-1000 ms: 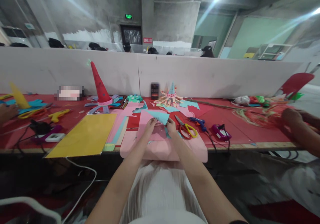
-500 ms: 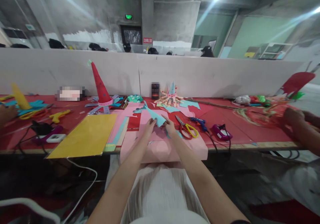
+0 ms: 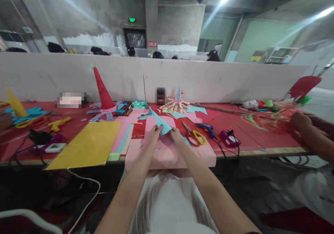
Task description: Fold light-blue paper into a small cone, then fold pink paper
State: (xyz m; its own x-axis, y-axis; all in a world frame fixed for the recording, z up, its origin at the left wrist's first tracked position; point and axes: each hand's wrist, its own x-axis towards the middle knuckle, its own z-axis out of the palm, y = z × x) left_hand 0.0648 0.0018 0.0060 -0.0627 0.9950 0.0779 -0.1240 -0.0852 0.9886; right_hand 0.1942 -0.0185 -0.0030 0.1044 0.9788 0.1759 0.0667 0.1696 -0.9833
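Observation:
A light blue paper cone [image 3: 162, 125] is held between my two hands over the pink paper [image 3: 169, 154], its point tipped up and to the left. My left hand [image 3: 154, 134] pinches its lower left side. At its lower right edge, my right hand [image 3: 175, 135] is closed on the same cone. Just right of my right hand lie scissors [image 3: 194, 135] with one red and one yellow handle. A blue glue gun [image 3: 208, 129] rests beyond them. Behind the cone stands a small blue cone hat [image 3: 178, 95] with a fringe of paper strips.
A yellow sheet [image 3: 87, 143] and coloured paper strips lie to the left, below a red cone hat [image 3: 102, 91]. A purple box with a cable [image 3: 230, 138] sits right. Other people's hands [image 3: 304, 124] work at both sides. A white partition [image 3: 221, 81] closes the back.
The blue paper cone has turned slightly and shows more of its face, with both hands still on it. The view has shifted a little. At the far right, another person's hands have moved slightly.

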